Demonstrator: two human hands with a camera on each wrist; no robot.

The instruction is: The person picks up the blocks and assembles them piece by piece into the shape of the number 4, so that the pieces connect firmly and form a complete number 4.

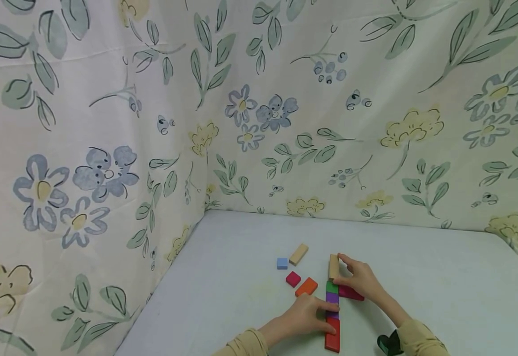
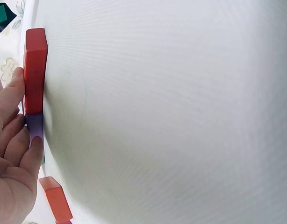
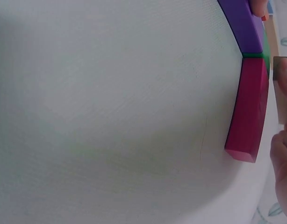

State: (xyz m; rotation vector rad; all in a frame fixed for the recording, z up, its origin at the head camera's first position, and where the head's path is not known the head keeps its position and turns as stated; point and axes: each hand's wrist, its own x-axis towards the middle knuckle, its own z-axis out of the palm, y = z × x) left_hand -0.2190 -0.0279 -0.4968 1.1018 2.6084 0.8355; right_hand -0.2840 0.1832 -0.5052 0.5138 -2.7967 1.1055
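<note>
Locate the blue block (image 1: 282, 264) inward of the desk's (image 1: 196, 306) left edge; the crimson block (image 1: 293, 279), loose wooden block (image 1: 299, 254) and orange block (image 1: 306, 287) follow. Your left hand (image 1: 302, 315) rests on the red block (image 1: 332, 341) and purple block (image 1: 332, 297); you cannot tell whether it pinches them. The green block (image 1: 332, 287) extends this row toward the far edge. There, your right hand (image 1: 363, 282) pinches the held wooden block (image 1: 333, 267) by its ends. The magenta block (image 1: 351, 293) lies on the row's right side.

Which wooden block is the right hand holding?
The wooden block just past the green block; the other wooden block lies untouched near the blue block.
</note>
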